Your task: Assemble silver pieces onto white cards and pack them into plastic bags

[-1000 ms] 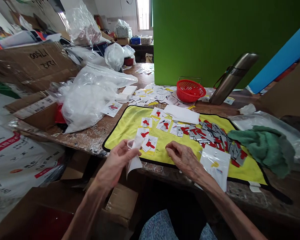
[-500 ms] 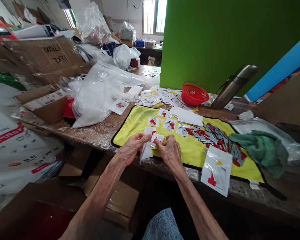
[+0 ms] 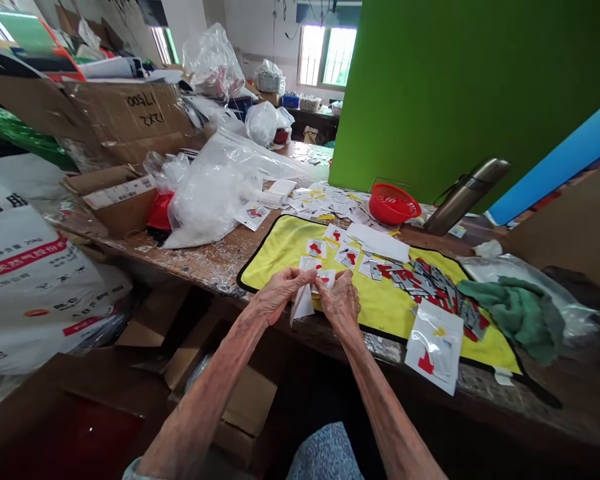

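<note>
Over the front edge of a yellow cloth (image 3: pixel 285 250), my left hand (image 3: pixel 279 290) pinches a folded white paper (image 3: pixel 303 303). Close beside it, my right hand (image 3: pixel 341 300) is closed on a small white card with red print (image 3: pixel 326 278). The card and the paper meet between my fingertips; whether one overlaps the other I cannot tell. Just beyond my hands lie several small printed cards (image 3: pixel 347 256) with red shapes. A heap of grey and red flat pieces (image 3: pixel 430 280) spreads to the right. A white packet (image 3: pixel 435 347) with a red shape hangs over the table edge.
A red basket (image 3: pixel 393 205) and a leaning metal flask (image 3: pixel 467 197) stand behind the cloth. At right is a crumpled green rag (image 3: pixel 517 317). Clear plastic bags (image 3: pixel 210 193) and an open carton (image 3: pixel 113 200) occupy the left. A green panel (image 3: pixel 470 87) rises behind.
The view has shifted, so the scene sits slightly lower and more to the right. My hands have drawn closer together, and the card is nearer the folded paper.
</note>
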A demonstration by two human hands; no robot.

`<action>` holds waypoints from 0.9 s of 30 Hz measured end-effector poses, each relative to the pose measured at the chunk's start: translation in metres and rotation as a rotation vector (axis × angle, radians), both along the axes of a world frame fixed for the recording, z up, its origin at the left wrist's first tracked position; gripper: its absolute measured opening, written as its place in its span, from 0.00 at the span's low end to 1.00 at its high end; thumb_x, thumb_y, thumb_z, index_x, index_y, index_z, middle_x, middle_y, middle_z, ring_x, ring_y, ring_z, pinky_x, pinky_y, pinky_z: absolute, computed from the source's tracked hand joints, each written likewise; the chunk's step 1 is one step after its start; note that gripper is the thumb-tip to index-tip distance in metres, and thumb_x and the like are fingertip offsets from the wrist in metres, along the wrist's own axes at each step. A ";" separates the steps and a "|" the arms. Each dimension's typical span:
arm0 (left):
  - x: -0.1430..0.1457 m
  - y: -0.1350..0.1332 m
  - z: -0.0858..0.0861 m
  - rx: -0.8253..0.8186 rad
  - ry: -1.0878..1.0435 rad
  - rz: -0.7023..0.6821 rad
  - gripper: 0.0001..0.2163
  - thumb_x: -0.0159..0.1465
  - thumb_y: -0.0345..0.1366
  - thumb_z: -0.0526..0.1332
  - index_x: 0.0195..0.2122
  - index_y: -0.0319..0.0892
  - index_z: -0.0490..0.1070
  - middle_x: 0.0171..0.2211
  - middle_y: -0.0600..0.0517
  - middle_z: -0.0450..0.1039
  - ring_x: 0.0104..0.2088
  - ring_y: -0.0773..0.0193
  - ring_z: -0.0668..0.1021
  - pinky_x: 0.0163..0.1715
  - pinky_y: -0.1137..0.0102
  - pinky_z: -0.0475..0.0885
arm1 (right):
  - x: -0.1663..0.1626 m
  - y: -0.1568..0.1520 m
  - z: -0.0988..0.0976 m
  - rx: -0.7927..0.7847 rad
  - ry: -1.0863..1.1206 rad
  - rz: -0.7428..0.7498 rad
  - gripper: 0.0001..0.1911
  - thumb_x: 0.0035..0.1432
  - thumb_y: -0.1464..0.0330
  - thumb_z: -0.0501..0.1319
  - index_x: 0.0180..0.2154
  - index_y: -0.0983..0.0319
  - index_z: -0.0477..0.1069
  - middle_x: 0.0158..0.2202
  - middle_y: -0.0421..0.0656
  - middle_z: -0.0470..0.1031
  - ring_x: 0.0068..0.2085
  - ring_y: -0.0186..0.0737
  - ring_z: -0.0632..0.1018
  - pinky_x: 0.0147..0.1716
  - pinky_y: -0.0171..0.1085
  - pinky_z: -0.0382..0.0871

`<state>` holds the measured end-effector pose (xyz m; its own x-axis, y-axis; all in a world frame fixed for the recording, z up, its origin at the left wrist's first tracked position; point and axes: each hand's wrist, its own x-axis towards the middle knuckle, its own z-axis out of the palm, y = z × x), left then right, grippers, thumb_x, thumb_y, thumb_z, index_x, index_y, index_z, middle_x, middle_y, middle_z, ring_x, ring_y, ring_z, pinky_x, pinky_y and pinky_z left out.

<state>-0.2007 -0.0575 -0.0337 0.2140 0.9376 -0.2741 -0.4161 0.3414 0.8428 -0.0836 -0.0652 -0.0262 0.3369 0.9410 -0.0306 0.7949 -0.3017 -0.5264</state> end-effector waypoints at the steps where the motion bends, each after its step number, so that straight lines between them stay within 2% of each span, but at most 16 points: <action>1: 0.000 0.000 0.000 0.004 0.005 0.000 0.20 0.44 0.44 0.73 0.31 0.37 0.71 0.27 0.54 0.75 0.27 0.68 0.75 0.32 0.71 0.67 | 0.000 0.000 -0.001 0.009 0.004 -0.001 0.24 0.58 0.57 0.54 0.49 0.67 0.61 0.40 0.57 0.76 0.42 0.56 0.77 0.36 0.46 0.66; 7: 0.001 -0.001 -0.002 0.003 0.014 -0.002 0.19 0.45 0.43 0.73 0.32 0.37 0.71 0.29 0.53 0.76 0.28 0.67 0.75 0.33 0.71 0.68 | -0.004 0.004 -0.004 0.036 0.051 -0.055 0.23 0.57 0.63 0.54 0.51 0.68 0.61 0.42 0.60 0.75 0.44 0.57 0.76 0.39 0.48 0.66; 13: 0.002 -0.001 0.001 0.007 0.045 0.001 0.21 0.43 0.44 0.74 0.32 0.37 0.70 0.27 0.53 0.76 0.27 0.67 0.75 0.32 0.72 0.68 | -0.011 0.008 -0.001 0.040 0.167 -0.095 0.20 0.55 0.65 0.56 0.49 0.66 0.64 0.41 0.59 0.76 0.44 0.57 0.76 0.39 0.49 0.67; 17: 0.003 -0.002 0.003 0.002 0.046 0.005 0.22 0.42 0.45 0.74 0.31 0.37 0.70 0.28 0.52 0.77 0.27 0.68 0.75 0.32 0.72 0.68 | -0.002 0.014 -0.002 0.060 0.313 -0.096 0.16 0.52 0.69 0.56 0.45 0.65 0.67 0.41 0.57 0.76 0.45 0.54 0.76 0.40 0.46 0.67; 20: 0.002 -0.003 0.003 -0.003 0.049 0.005 0.23 0.41 0.46 0.74 0.31 0.37 0.70 0.29 0.51 0.77 0.29 0.66 0.76 0.33 0.72 0.69 | 0.013 0.016 -0.005 0.086 0.476 -0.044 0.13 0.49 0.69 0.57 0.39 0.65 0.69 0.39 0.53 0.77 0.41 0.50 0.77 0.39 0.43 0.69; 23: 0.003 -0.006 0.002 0.039 0.087 0.046 0.23 0.42 0.46 0.74 0.33 0.37 0.70 0.32 0.51 0.76 0.34 0.65 0.77 0.37 0.71 0.69 | 0.032 0.011 -0.002 0.120 0.641 0.032 0.16 0.47 0.66 0.58 0.40 0.64 0.69 0.37 0.48 0.78 0.37 0.45 0.78 0.36 0.40 0.71; 27: 0.013 -0.014 0.002 0.262 0.258 0.122 0.22 0.44 0.42 0.73 0.36 0.40 0.68 0.34 0.54 0.75 0.37 0.64 0.76 0.40 0.71 0.68 | 0.064 -0.006 0.020 0.129 0.951 0.161 0.21 0.45 0.60 0.63 0.42 0.62 0.68 0.36 0.44 0.78 0.35 0.41 0.78 0.36 0.39 0.71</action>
